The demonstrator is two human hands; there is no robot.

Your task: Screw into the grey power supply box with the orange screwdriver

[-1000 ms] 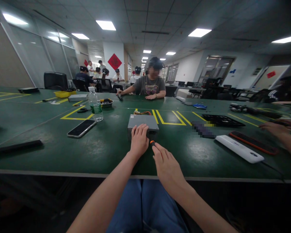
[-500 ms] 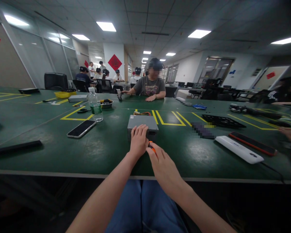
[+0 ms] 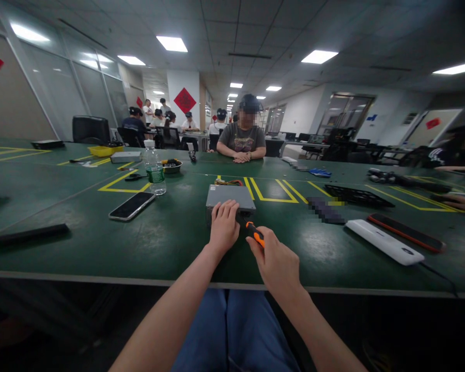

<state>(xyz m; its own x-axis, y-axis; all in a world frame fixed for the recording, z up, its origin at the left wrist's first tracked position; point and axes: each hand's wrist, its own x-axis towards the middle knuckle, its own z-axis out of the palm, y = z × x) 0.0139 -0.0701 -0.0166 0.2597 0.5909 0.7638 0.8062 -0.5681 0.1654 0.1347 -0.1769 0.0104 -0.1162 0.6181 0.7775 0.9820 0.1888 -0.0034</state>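
A grey metal box (image 3: 229, 194) with coloured wires (image 3: 229, 182) at its back stands on the green table (image 3: 178, 243), in front of me. My left hand (image 3: 225, 225) rests against the front of the box, its fingers bent over the top edge and holding it. An orange and black screwdriver (image 3: 256, 235) is gripped in my right hand (image 3: 277, 256), to the right of my left hand. Its shaft points up and left to the front face of the box, by my left fingertips. Whether the tip touches a screw is too small to tell.
On the left are a phone (image 3: 132, 205), a water bottle (image 3: 155, 173), a bowl (image 3: 171, 166) and a black bar (image 3: 27, 236). To the right lie a white device (image 3: 383, 242), an orange-edged device (image 3: 406, 232) and a black tray (image 3: 358, 196). A person (image 3: 242, 135) sits opposite.
My right hand has moved right and slightly down, away from my left hand, showing more of the screwdriver. The person opposite has brought both hands together.
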